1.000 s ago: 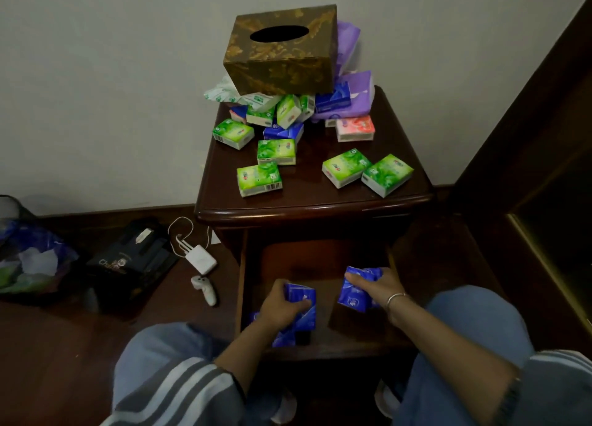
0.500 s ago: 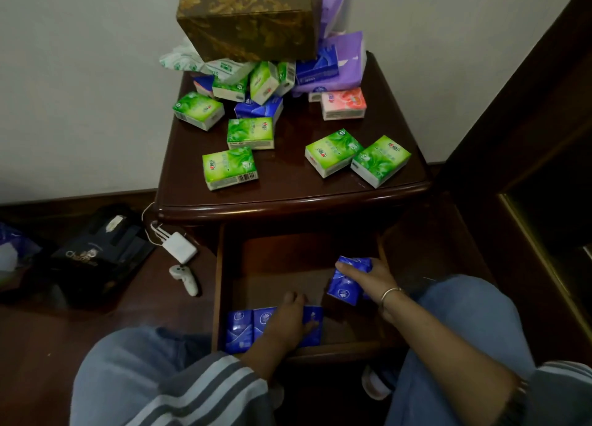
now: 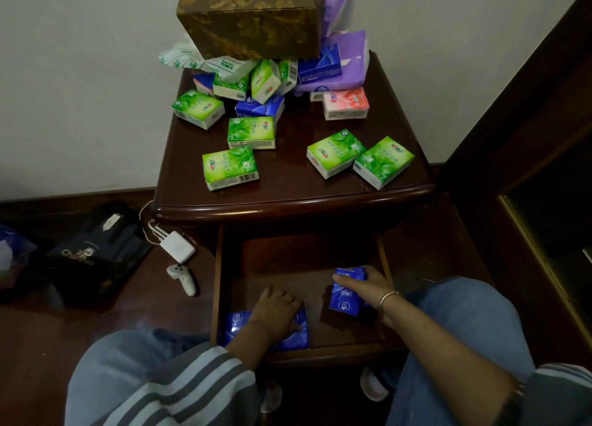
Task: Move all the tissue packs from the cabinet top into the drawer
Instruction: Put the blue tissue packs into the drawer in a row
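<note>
The dark wooden cabinet top (image 3: pixel 288 188) holds several green tissue packs (image 3: pixel 230 167), a pink pack (image 3: pixel 346 103) and blue packs (image 3: pixel 259 107) piled under a gold tissue box (image 3: pixel 253 18). Below it the drawer (image 3: pixel 221 265) stands pulled out. My left hand (image 3: pixel 275 310) lies flat on a row of blue packs (image 3: pixel 237 324) at the drawer's front left. My right hand (image 3: pixel 365 284) grips one blue pack (image 3: pixel 346 299) on its edge at the drawer's right side.
A purple soft pack (image 3: pixel 349 60) leans behind the pile. On the floor to the left lie a white charger (image 3: pixel 177 246), a small white controller (image 3: pixel 182 276) and a black box (image 3: pixel 93 249). Dark furniture (image 3: pixel 528 169) stands to the right. My knees flank the drawer.
My left hand has set its blue pack down into the front row and now presses on it. My right hand has lowered its blue pack deeper into the drawer. The view has tilted downward.
</note>
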Motion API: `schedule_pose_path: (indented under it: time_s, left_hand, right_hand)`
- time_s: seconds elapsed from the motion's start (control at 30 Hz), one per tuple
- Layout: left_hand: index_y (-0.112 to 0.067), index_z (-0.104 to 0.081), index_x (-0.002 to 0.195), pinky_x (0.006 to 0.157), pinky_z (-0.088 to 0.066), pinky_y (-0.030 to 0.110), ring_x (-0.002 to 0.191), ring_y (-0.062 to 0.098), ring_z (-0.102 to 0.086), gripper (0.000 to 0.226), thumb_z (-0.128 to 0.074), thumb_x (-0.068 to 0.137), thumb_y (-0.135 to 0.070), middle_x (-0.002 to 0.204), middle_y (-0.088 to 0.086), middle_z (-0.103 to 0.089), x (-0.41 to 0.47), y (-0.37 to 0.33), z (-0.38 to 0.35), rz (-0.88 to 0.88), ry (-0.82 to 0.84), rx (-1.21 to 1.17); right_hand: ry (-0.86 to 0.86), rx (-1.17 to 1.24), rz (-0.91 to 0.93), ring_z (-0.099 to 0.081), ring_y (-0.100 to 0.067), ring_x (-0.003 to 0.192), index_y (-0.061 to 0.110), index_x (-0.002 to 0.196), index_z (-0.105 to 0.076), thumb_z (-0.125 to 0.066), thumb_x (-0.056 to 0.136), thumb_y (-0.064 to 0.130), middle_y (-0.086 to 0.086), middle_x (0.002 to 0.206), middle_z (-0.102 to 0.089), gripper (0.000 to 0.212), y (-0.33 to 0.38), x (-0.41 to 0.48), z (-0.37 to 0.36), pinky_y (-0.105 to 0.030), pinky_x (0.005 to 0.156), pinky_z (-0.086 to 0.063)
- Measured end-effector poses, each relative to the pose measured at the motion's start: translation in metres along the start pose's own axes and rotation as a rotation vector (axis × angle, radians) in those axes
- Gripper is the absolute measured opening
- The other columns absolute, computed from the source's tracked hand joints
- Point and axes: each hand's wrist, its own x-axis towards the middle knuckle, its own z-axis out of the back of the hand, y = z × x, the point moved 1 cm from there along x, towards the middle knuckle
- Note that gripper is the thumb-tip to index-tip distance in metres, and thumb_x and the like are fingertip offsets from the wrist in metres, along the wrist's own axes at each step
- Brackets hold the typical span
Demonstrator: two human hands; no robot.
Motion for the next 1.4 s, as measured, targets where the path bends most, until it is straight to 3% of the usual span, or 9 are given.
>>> schedule_pose_path:
  time_s: [0.17, 0.4, 0.57, 0.73, 0.87, 1.0, 1.1, 1.23, 1.4]
  left_hand:
    - [-0.022, -0.033, 0.146, 0.117, -0.009, 0.053, 0.139, 0.026, -0.030, 0.060, -0.045, 0.094, -0.050, 0.150, 0.005, -0.038, -0.005, -0.001, 0.005, 0.014, 0.034, 0.010]
    - [-0.023, -0.038, 0.141, 0.115, -0.017, 0.043, 0.136, 0.021, -0.032, 0.053, -0.041, 0.095, -0.047, 0.147, 0.001, -0.039, -0.027, 0.017, 0.005, 0.175, -0.209, -0.157]
    - [-0.022, -0.044, 0.139, 0.113, -0.023, 0.040, 0.140, 0.022, -0.029, 0.045, -0.043, 0.096, -0.034, 0.149, 0.002, -0.039, -0.057, 0.043, 0.009, 0.427, -0.446, -0.232]
    - [-0.010, -0.033, 0.147, 0.107, -0.037, 0.045, 0.137, 0.032, -0.035, 0.063, -0.056, 0.089, -0.015, 0.152, 0.013, -0.033, -0.079, 0.054, 0.012, 0.647, -0.636, -0.544]
    - [0.000, -0.033, 0.141, 0.103, -0.040, 0.046, 0.129, 0.035, -0.043, 0.051, -0.048, 0.093, -0.011, 0.146, 0.020, -0.038, -0.078, 0.056, 0.002, 0.703, -0.609, -0.938]
    - [-0.006, -0.027, 0.148, 0.094, -0.043, 0.038, 0.120, 0.034, -0.053, 0.055, -0.044, 0.097, -0.016, 0.138, 0.019, -0.049, -0.078, 0.055, -0.003, 0.736, -0.562, -1.032]
    - [-0.010, -0.026, 0.149, 0.093, -0.041, 0.035, 0.120, 0.033, -0.053, 0.055, -0.044, 0.097, -0.016, 0.139, 0.017, -0.050, -0.078, 0.056, -0.006, 0.728, -0.558, -1.041]
    - [-0.012, -0.029, 0.148, 0.085, -0.039, 0.028, 0.117, 0.031, -0.055, 0.054, -0.045, 0.096, -0.013, 0.137, 0.015, -0.051, -0.079, 0.057, -0.007, 0.699, -0.573, -1.059]
    - [-0.011, -0.024, 0.150, 0.092, -0.041, 0.033, 0.121, 0.030, -0.053, 0.058, -0.045, 0.096, -0.013, 0.140, 0.014, -0.048, -0.080, 0.057, -0.008, 0.694, -0.570, -1.051]
  right_hand:
    - [0.076, -0.095, -0.053, -0.057, -0.013, 0.084, 0.020, 0.108, -0.050, -0.073, 0.077, 0.032, -0.011, 0.123, -0.060, 0.040, -0.004, 0.003, -0.005, -0.021, 0.059, -0.043]
    - [0.180, -0.456, -0.030, -0.058, -0.020, 0.104, 0.018, 0.128, -0.041, -0.072, 0.077, 0.042, -0.009, 0.128, -0.054, 0.064, -0.027, 0.018, -0.030, -0.018, 0.056, -0.041]
    - [0.258, -0.593, -0.041, -0.052, -0.025, 0.119, 0.020, 0.137, -0.037, -0.070, 0.076, 0.049, -0.010, 0.139, -0.045, 0.075, -0.039, 0.023, -0.041, -0.036, 0.091, -0.050]
    - [0.241, -0.634, 0.020, -0.043, -0.028, 0.128, 0.021, 0.145, -0.026, -0.075, 0.068, 0.052, -0.008, 0.146, -0.033, 0.096, -0.036, 0.019, -0.041, -0.039, 0.099, -0.045]
    - [0.263, -0.466, -0.118, -0.054, -0.023, 0.111, 0.015, 0.139, -0.037, -0.069, 0.081, 0.033, -0.011, 0.136, -0.049, 0.069, -0.036, 0.019, -0.035, -0.037, 0.086, -0.052]
    - [0.312, -0.387, -0.215, -0.060, -0.025, 0.107, 0.012, 0.128, -0.046, -0.059, 0.090, 0.021, -0.012, 0.124, -0.059, 0.042, -0.039, 0.015, -0.039, -0.040, 0.087, -0.053]
    - [0.343, -0.441, -0.184, -0.063, -0.026, 0.105, 0.011, 0.125, -0.050, -0.061, 0.087, 0.018, -0.013, 0.120, -0.063, 0.040, -0.041, 0.013, -0.045, -0.042, 0.091, -0.053]
    - [0.336, -0.558, -0.105, -0.056, -0.023, 0.108, 0.019, 0.136, -0.039, -0.062, 0.087, 0.018, -0.010, 0.132, -0.053, 0.054, -0.040, 0.015, -0.043, -0.033, 0.077, -0.055]
    - [0.335, -0.623, 0.008, -0.050, -0.026, 0.122, 0.017, 0.139, -0.040, -0.064, 0.085, 0.013, -0.010, 0.139, -0.047, 0.059, -0.039, 0.021, -0.039, -0.037, 0.099, -0.047]
